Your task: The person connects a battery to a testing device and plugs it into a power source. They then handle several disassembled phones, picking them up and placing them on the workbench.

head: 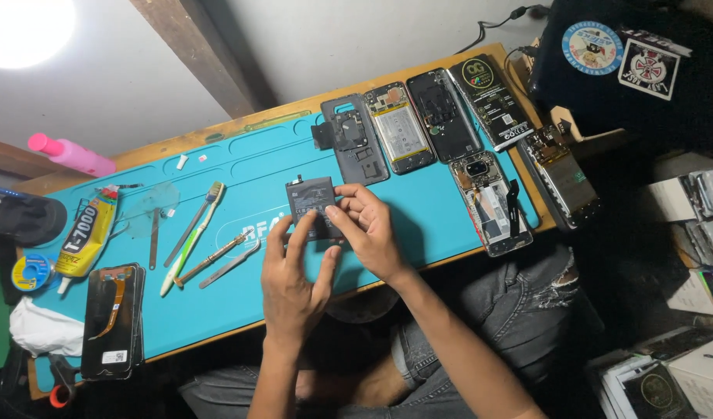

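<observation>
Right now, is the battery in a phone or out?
Out. Both the left hand and right hand hold the dark battery above the teal mat, apart from the opened phones.

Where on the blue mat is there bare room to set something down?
The blue mat has bare patches between the tweezers and the left hand, and right of the right hand, before the open phone. Both hands hold a battery. The mat's far right edge is crowded with opened phones; tools cluster at left.
</observation>
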